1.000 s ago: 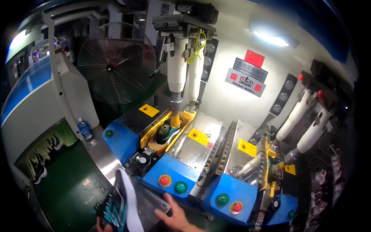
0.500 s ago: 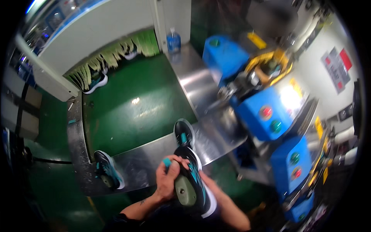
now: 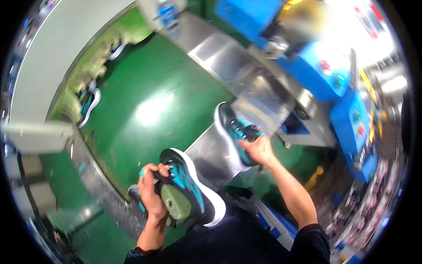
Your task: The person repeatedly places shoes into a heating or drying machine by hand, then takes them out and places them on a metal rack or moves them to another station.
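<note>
Left hand (image 3: 153,193) grips a shoe (image 3: 189,187) on its green last; right hand (image 3: 259,148) closes on a second shoe (image 3: 233,132) on the steel bench (image 3: 211,154). Lift it squarely, heel supported.

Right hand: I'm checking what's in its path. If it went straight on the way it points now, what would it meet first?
The right hand already grips the black-and-teal sneaker lying on the steel bench. Straight on, up and left, it meets only that shoe, then probably the green conveyor belt; depth is unclear.
</note>
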### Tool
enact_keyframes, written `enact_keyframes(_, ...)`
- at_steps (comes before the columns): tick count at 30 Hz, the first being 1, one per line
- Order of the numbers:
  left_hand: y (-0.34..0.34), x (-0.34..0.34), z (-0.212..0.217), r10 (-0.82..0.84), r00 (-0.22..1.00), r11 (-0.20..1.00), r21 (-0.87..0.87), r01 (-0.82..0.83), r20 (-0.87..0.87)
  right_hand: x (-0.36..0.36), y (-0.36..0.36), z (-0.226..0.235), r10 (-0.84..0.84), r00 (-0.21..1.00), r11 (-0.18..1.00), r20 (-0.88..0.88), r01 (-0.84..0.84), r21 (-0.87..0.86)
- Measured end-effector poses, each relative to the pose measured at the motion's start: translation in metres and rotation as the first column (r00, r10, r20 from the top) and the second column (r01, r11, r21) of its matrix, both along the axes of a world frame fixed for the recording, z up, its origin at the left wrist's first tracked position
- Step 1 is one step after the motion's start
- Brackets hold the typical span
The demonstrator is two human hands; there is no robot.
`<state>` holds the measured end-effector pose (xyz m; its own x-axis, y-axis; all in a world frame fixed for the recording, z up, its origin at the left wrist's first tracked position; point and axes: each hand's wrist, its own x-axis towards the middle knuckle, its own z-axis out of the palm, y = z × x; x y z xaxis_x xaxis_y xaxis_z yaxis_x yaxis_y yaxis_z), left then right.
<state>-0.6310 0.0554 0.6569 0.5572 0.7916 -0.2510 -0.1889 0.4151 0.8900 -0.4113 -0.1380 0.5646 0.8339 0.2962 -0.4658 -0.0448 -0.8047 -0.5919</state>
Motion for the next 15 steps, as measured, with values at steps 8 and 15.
enact_keyframes(8, -0.047, 0.028, -0.008, -0.645, 0.764, 0.739, 0.264, 0.620, 0.014, -0.206, -0.164, 0.133, -0.521, 0.809, 0.684, -0.271, 0.586, 0.434)
enact_keyframes(15, -0.283, 0.023, 0.086, -0.837, -0.269, -0.035, 0.444, 0.895, 0.477, -0.410, -0.252, 0.211, -0.965, 0.262, 0.187, 0.001, 0.687, 0.702)
